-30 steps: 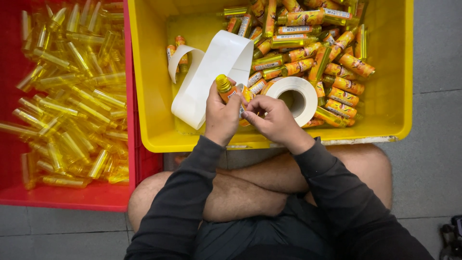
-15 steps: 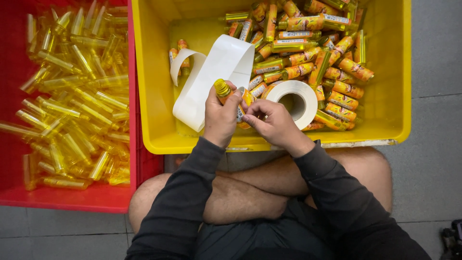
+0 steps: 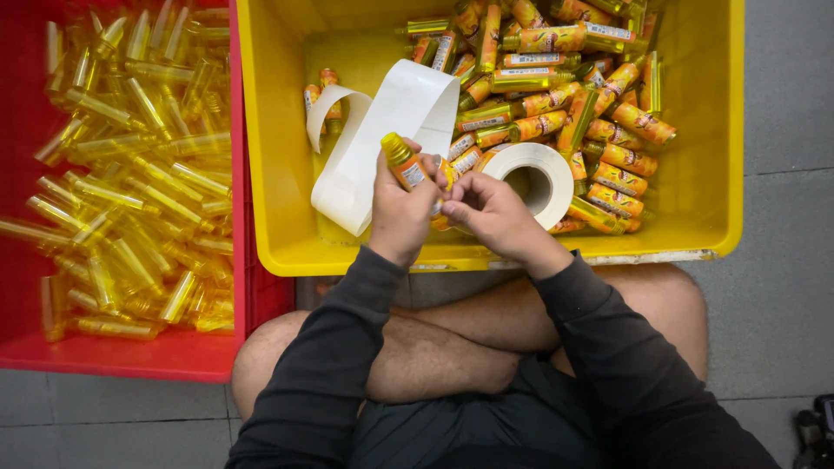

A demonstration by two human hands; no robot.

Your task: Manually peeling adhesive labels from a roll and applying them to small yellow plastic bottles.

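My left hand (image 3: pixel 398 211) grips a small yellow-capped bottle (image 3: pixel 405 164) with an orange label, held over the near edge of the yellow bin (image 3: pixel 276 139). My right hand (image 3: pixel 492 213) presses its fingertips on the label at the bottle's lower part. A white roll of label tape (image 3: pixel 532 174) lies in the bin just beyond my right hand. Its loose white backing strip (image 3: pixel 375 137) curls to the left behind the bottle. Several labelled orange bottles (image 3: pixel 565 82) are piled in the bin's right half.
A red bin (image 3: pixel 122 352) to the left holds several clear yellow unlabelled bottles (image 3: pixel 130 165). My crossed bare legs (image 3: pixel 452 334) are below the bins on a grey tiled floor (image 3: pixel 786 217). A dark object (image 3: pixel 817 434) sits at the bottom right corner.
Both hands stay in the same spot over the bin's near edge. My right fingers have shifted slightly along the bottle's label.
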